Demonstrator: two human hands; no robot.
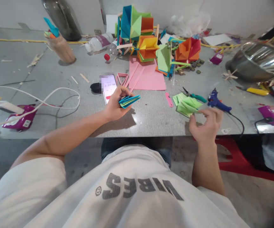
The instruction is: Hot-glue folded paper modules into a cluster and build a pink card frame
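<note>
My left hand (118, 103) is closed round a small stack of folded blue and green paper (129, 100), held just above the table in front of a lit phone (109, 85). Over the table's front edge, my right hand (207, 123) has its thumb and fingers apart with nothing seen between them. Its fingertips are beside a loose pile of light green folded papers (188, 105); whether they touch it I cannot tell. Teal-handled pliers (196, 96) and a blue glue gun (219, 101) lie just behind and to the right of that pile.
Pink sheets (148, 77) lie at the middle, below colourful paper structures (137, 31). A pink cutter (169, 99) is left of the green pile. A metal bowl (258, 61) and a yellow-handled tool (257, 91) are at the right. A white cable (53, 90) loops across the left.
</note>
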